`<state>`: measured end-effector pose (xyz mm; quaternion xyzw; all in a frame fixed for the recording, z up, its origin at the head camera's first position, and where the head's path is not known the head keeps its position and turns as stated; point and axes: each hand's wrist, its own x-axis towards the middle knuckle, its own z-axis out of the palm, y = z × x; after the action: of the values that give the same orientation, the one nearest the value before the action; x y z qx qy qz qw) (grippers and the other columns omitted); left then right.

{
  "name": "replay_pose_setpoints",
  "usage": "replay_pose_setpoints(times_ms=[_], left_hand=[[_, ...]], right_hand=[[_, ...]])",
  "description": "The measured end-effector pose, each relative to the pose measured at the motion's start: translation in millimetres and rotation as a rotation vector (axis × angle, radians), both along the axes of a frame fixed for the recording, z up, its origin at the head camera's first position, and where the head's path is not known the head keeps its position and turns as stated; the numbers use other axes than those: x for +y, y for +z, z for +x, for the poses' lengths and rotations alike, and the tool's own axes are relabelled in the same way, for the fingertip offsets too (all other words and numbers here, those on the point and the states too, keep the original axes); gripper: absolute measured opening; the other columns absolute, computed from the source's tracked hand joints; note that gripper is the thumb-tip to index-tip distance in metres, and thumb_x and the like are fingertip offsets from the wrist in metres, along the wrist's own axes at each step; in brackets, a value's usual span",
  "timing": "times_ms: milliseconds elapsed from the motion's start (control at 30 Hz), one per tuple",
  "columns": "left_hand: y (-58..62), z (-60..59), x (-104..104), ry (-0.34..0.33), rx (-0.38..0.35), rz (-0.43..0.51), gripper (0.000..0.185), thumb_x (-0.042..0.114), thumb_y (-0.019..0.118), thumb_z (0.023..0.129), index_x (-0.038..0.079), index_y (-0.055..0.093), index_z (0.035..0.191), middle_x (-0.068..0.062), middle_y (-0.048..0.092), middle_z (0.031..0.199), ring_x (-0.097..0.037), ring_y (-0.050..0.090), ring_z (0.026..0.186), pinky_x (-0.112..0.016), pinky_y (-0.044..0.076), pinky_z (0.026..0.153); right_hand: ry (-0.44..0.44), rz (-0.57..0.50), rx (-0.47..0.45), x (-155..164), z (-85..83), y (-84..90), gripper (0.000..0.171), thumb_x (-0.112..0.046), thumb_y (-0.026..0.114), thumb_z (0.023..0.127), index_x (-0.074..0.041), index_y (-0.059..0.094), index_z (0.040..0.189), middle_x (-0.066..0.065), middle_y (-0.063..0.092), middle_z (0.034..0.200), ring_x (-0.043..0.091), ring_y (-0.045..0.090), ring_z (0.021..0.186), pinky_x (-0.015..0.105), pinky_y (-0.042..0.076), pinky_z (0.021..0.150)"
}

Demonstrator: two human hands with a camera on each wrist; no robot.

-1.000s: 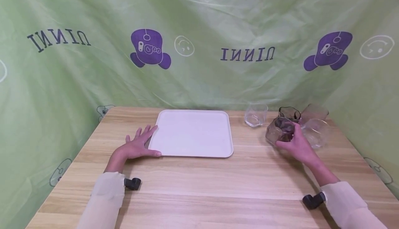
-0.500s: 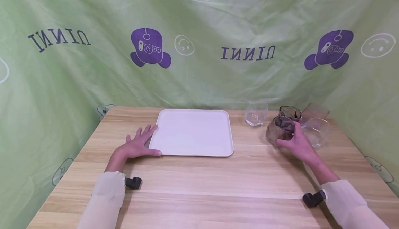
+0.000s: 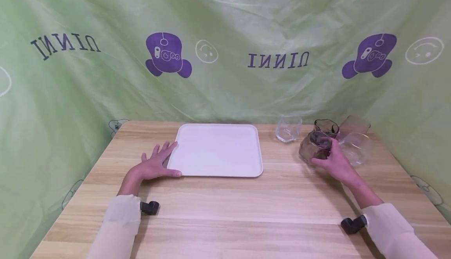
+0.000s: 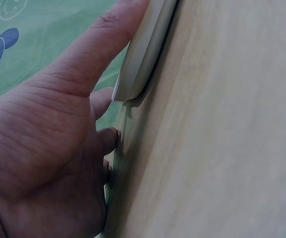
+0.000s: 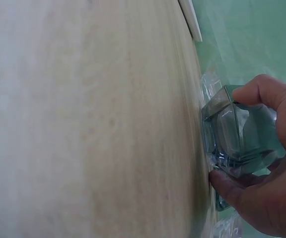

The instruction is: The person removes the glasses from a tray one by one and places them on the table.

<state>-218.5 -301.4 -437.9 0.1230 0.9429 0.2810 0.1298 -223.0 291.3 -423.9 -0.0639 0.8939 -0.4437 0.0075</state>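
Smoky glass gripped by right hand, tilted above table; left hand flat, fingers spread, thumb touching tray.

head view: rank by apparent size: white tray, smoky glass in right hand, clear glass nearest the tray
1. white tray, by far the largest.
2. smoky glass gripped by the right hand.
3. clear glass; looks slightly smaller, but it sits farther back, so unsure.

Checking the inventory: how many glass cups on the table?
5, all far right of the white tray: clear cup, dark cup, smoky cup in right hand, brown cup, clear cup. Others may hide behind.
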Motion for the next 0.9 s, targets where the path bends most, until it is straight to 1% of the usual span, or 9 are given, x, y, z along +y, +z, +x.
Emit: replay_pose_setpoints(times_ms=[100, 267, 333, 400, 467, 600, 700, 767, 900], left_hand=[[-0.2, 0.7, -1, -0.006, 0.005, 0.013, 0.121, 0.062, 0.08, 0.08, 0.013, 0.011, 0.167, -0.026, -0.005, 0.169, -0.053, -0.016, 0.149, -0.08, -0.019, 0.102], [0.0, 4.8, -5, -0.009, 0.014, 0.022, 0.12, 0.063, 0.08, 0.08, 0.018, 0.011, 0.167, -0.025, -0.005, 0.169, -0.052, -0.016, 0.15, -0.08, -0.02, 0.102], [-0.2, 6.2, -7, -0.007, 0.016, 0.017, 0.12, 0.064, 0.079, 0.079, 0.019, 0.01, 0.167, -0.023, -0.005, 0.17, -0.051, -0.016, 0.15, -0.08, -0.019, 0.103], [0.6, 6.8, -7, -0.005, 0.016, 0.02, 0.121, 0.065, 0.079, 0.079, 0.018, 0.01, 0.167, -0.024, -0.005, 0.169, -0.051, -0.016, 0.15, -0.079, -0.019, 0.103], [1.3, 7.4, -7, -0.007, 0.019, 0.024, 0.122, 0.062, 0.08, 0.08, 0.014, 0.009, 0.167, -0.027, -0.004, 0.168, -0.053, -0.016, 0.149, -0.08, -0.019, 0.102], [1.9, 9.4, -7, 0.003, 0.016, 0.021, 0.124, 0.061, 0.079, 0.082, 0.01, 0.004, 0.166, -0.029, -0.002, 0.168, -0.053, -0.014, 0.15, -0.08, -0.018, 0.103], [4.3, 10.5, -6, 0.009, 0.016, 0.029, 0.121, 0.061, 0.077, 0.084, 0.011, 0.003, 0.166, -0.028, 0.001, 0.168, -0.052, -0.011, 0.151, -0.079, -0.014, 0.106], [8.4, 9.7, -4, 0.011, 0.022, 0.046, 0.119, 0.06, 0.076, 0.086, 0.01, 0.003, 0.166, -0.028, 0.003, 0.168, -0.054, -0.008, 0.15, -0.079, -0.01, 0.107], [20.0, 4.9, -1, 0.015, 0.055, 0.059, 0.118, 0.06, 0.074, 0.088, 0.007, 0.003, 0.166, -0.028, 0.003, 0.168, -0.054, -0.005, 0.15, -0.077, -0.005, 0.111]], right_hand=[[0.003, -0.006, -0.003, 0, 1.6, -0.7, 0.1, -0.009, 0.08, 0.088, 0.012, 0.008, 0.155, 0.048, 0.031, 0.144, 0.063, 0.035, 0.131, 0.074, 0.028, 0.108], [0.017, -0.029, -0.01, -2, 3.1, -0.1, 0.108, -0.008, 0.081, 0.087, 0.009, 0.0, 0.158, 0.048, 0.022, 0.15, 0.066, 0.026, 0.136, 0.076, 0.023, 0.108], [0.03, -0.047, -0.015, -2, 3.7, 1.1, 0.111, -0.008, 0.081, 0.087, 0.006, -0.003, 0.159, 0.047, 0.021, 0.152, 0.066, 0.025, 0.137, 0.076, 0.024, 0.109], [0.04, -0.047, -0.017, -2, 4.1, 2.9, 0.113, -0.007, 0.081, 0.087, 0.003, -0.005, 0.16, 0.048, 0.019, 0.152, 0.068, 0.027, 0.136, 0.075, 0.027, 0.107], [0.048, -0.041, -0.014, -3, 5.8, 5.3, 0.114, -0.008, 0.081, 0.087, 0.001, -0.006, 0.16, 0.048, 0.018, 0.152, 0.068, 0.028, 0.134, 0.074, 0.03, 0.106], [0.038, 0.012, 0.009, -4, 14.2, 11.4, 0.118, -0.014, 0.082, 0.088, 0.0, -0.009, 0.161, 0.048, 0.015, 0.154, 0.069, 0.029, 0.133, 0.075, 0.032, 0.104], [0.029, 0.04, 0.046, -6, 22.5, 17.7, 0.12, -0.019, 0.083, 0.089, -0.001, -0.01, 0.161, 0.048, 0.015, 0.154, 0.07, 0.029, 0.132, 0.076, 0.033, 0.102], [0.023, 0.061, 0.093, -8, 26.1, 22.7, 0.119, -0.019, 0.084, 0.088, -0.001, -0.008, 0.162, 0.047, 0.017, 0.154, 0.071, 0.031, 0.13, 0.078, 0.034, 0.099], [0.025, 0.073, 0.207, -13, 26.0, 33.2, 0.116, -0.013, 0.085, 0.086, 0.0, -0.001, 0.163, 0.044, 0.015, 0.156, 0.068, 0.026, 0.135, 0.081, 0.026, 0.102]])
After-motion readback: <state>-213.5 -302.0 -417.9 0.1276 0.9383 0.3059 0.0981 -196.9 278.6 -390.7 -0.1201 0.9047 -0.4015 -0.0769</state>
